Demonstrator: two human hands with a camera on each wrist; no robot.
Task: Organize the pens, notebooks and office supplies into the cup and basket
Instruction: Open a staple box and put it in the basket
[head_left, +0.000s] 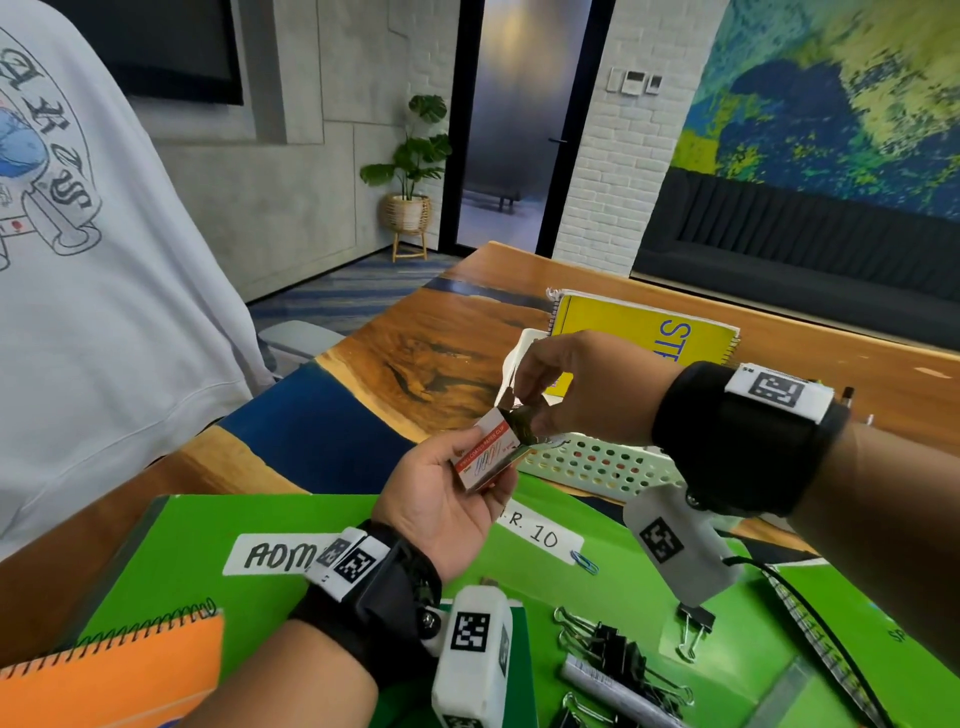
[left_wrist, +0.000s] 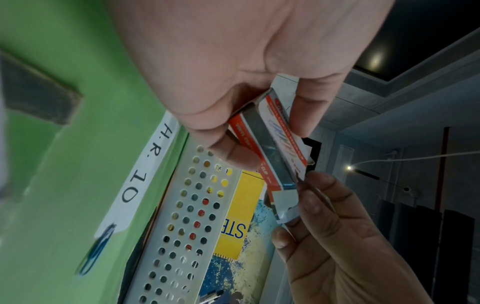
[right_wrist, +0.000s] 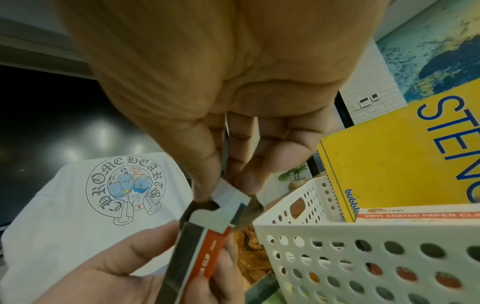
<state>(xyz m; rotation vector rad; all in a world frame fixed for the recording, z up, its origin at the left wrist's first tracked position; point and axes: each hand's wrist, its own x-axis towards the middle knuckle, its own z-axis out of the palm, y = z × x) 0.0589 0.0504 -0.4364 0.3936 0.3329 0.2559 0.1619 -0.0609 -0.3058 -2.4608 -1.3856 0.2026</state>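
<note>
the left hand (head_left: 441, 493) grips a small orange-and-white paper clip box (head_left: 488, 454) above the near edge of the white perforated basket (head_left: 597, 465), thumb on one side and fingers curled round the other. the right hand (head_left: 587, 389) reaches in from the right and pinches the box's open end flap (right_wrist: 228, 193) between thumb and fingertips; in the right wrist view the flap stands up from the box with the thumb on one side and a fingertip on the other. so both hands are together on the one box, each clamped on a part of it.

the basket sits on the wooden surface (head_left: 415, 353), just beyond a large green folder (head_left: 218, 519) labelled "h.r. 10". inside the basket a yellow spiral notebook (head_left: 644, 332) leans upright against the far side, and the right wrist view shows a second paper clip box (right_wrist: 420, 215) lying in the basket in front of it.

on the green folder, near the person, lie a pile of black binder clips (head_left: 618, 654), a single binder clip (head_left: 693, 626) to the right of the pile, and a blue paper clip (head_left: 584, 562) at the end of the white label. an orange spiral notebook (head_left: 114, 675) lies at the near left corner, overlapping the folder. another person in a white printed shirt (head_left: 104, 260) is at the far left beside the surface.
</note>
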